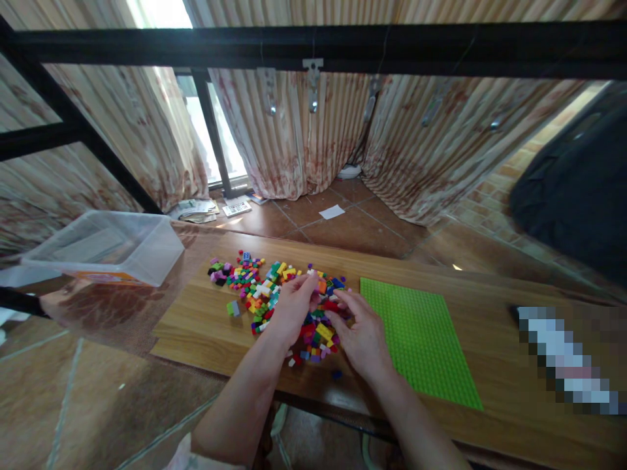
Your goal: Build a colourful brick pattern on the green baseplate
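A heap of small coloured bricks point(259, 287) lies spread on the wooden table point(206, 320). My left hand point(292, 305) rests on the middle of the heap, fingers curled and pinched at some bricks near an orange one. My right hand point(361, 333) lies just to its right, fingers bent down into the bricks at the heap's right edge. What either hand pinches is too small to name. A green studded baseplate point(421, 339) lies flat beside my right hand, bare of bricks.
A clear plastic tub point(112, 248) stands at the table's far left. A dark bag point(578, 189) sits at the right, and a blurred-out item point(563, 359) lies on the table's right end. Black metal bars point(313, 49) cross overhead; curtains and tiled floor lie beyond.
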### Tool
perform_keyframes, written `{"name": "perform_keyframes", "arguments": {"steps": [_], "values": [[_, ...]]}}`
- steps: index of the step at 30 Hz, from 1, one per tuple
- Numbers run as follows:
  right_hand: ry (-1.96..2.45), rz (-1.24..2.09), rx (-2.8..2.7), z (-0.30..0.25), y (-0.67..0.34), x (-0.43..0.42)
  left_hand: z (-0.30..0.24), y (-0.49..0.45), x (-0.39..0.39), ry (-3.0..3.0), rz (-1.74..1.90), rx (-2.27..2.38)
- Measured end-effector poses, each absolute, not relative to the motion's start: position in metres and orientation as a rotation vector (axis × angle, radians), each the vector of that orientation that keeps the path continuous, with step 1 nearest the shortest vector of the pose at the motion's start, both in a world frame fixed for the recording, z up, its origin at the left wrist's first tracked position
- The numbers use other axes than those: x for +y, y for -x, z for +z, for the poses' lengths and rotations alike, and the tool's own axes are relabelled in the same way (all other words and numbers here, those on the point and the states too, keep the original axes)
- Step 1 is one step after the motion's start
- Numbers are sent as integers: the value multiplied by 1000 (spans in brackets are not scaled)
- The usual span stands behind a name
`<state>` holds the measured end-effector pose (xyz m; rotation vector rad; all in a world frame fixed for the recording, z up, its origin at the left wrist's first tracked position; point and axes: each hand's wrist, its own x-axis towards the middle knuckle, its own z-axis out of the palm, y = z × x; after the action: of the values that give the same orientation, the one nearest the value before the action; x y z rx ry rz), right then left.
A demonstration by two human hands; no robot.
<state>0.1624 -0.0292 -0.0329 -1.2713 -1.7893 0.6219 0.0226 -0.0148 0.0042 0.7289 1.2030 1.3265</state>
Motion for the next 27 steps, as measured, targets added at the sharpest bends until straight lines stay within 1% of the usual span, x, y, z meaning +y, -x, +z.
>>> {"name": "perform_keyframes", "arguments": {"steps": [12,16,27], "values": [[1129,658,-1736,-16,-166,-32,18,-32,-26,-765,1149,1113],[1095,642,-1694,-14,-166,-34,15,-33,-26,-775,1150,1095],[1062,729,-1640,-14,-167,-32,9,-29,-25,-625,1138,987]]}}
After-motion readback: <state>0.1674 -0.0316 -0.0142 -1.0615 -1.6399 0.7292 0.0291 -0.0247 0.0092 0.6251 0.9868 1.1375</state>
